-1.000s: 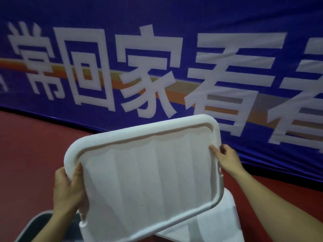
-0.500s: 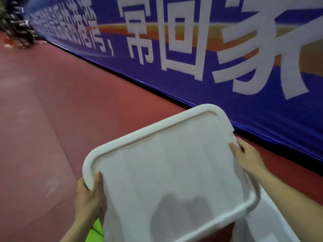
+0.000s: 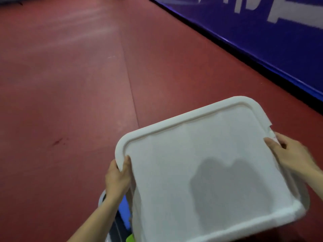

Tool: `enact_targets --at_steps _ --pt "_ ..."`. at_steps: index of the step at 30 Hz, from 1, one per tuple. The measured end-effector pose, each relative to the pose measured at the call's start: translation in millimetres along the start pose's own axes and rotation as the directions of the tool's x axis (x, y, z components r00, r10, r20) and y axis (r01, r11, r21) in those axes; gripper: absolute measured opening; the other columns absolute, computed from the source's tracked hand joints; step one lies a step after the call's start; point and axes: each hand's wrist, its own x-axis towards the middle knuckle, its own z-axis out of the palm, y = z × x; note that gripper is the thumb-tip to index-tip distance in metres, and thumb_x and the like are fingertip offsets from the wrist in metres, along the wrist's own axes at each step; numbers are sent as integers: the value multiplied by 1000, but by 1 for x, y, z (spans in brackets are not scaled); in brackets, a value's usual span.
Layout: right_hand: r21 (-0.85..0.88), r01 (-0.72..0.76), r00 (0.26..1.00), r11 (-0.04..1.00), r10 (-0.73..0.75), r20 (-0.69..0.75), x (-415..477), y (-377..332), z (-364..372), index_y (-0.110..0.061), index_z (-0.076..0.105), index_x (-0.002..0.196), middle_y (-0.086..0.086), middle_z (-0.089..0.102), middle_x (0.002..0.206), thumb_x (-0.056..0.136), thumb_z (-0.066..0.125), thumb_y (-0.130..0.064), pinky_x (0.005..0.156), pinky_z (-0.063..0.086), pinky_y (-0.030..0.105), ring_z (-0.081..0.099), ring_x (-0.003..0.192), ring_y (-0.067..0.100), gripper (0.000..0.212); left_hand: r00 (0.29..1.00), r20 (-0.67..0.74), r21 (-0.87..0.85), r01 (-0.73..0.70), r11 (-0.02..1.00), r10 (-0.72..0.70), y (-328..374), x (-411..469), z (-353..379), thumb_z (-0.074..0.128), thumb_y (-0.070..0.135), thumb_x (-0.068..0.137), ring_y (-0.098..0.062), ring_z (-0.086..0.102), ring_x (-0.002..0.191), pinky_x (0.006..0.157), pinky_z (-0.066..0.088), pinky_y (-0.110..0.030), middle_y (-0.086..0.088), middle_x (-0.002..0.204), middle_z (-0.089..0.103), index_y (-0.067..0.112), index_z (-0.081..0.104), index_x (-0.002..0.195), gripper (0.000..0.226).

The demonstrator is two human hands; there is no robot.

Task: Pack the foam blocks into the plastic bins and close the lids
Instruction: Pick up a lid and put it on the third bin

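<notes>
A dark red floor point(image 3: 70, 102) with a straight seam stretches ahead of the hands; a blue banner point(image 3: 262, 41) borders it beyond the right hand point(image 3: 293, 156).

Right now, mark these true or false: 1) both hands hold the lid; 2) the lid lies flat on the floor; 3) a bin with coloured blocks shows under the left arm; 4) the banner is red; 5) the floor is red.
1) Both hands hold the lid: true. The left hand and the right hand grip opposite edges of the white lid.
2) The lid lies flat on the floor: false. It is held up in the air.
3) A bin with coloured blocks shows under the left arm: true. The bin holds blue and green blocks.
4) The banner is red: false. The banner is blue.
5) The floor is red: true, floor.
</notes>
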Motion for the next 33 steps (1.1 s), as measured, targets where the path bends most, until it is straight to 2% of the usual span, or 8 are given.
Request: enact_targets --at_steps 3,6,10,13,16,19,27,33 --pt "39 9 1000 999 -10 30 11 -13 36 -43 60 126 -5 71 120 91 57 -59 92 54 45 66 110 24 38 997 -2 46 71 996 -71 -26 3 -18 47 59 95 -23 64 83 68 49 -37 1 91 68 17 63 101 45" --pt "-13 25 993 1000 -23 112 40 14 75 -57 57 121 -16 73 111 79 46 -85 74 56 38 70 104 18 52 993 -8 98 115 989 -114 -46 2 -34 45 53 99 -20 60 82 64 41 -32 6 87 63 16 62 104 42" --pt "-156 76 984 985 -49 169 53 20 110 -70 51 114 -7 73 116 75 37 -91 80 59 44 69 103 33 46 978 -20 232 205 951 -206 -77 -10 -50 40 52 101 -22 54 83 68 39 -32 3 91 62 16 62 106 43" --pt "-284 140 979 949 -90 180 11 -38 113 -49 56 128 5 73 115 85 44 -77 86 56 50 67 101 41 52 947 -23 312 310 898 -319 -109 -23 -55 36 55 100 -32 59 91 70 41 -35 -7 99 67 11 62 106 51" --pt "-375 205 966 904 -124 229 0 -66 129 -28 64 127 15 71 118 96 52 -54 87 53 48 64 103 45 42 926 -27 360 359 861 -375 -132 -28 -52 35 57 99 -38 62 103 72 42 -37 -15 109 68 6 60 113 58" --pt "-427 209 957 880 -96 272 6 -63 157 -18 66 117 18 71 111 98 49 -50 83 53 46 64 95 44 40 906 -44 392 403 827 -420 -148 -28 -46 34 55 101 -39 59 112 76 40 -37 -18 118 64 2 55 124 61" --pt "-423 209 960 882 -103 259 12 -6 209 -28 56 82 14 71 84 80 22 -78 71 55 45 64 71 39 61 885 6 403 424 811 -466 -196 -35 -27 29 60 98 -43 45 134 107 40 -48 -23 147 48 4 36 149 76" --pt "-406 140 969 903 -42 242 2 -24 208 -14 66 115 24 69 110 100 47 -46 77 48 43 61 95 48 41 902 -46 272 426 863 -430 -191 -38 -9 32 56 101 -41 48 132 102 40 -45 -17 145 52 16 24 157 69"
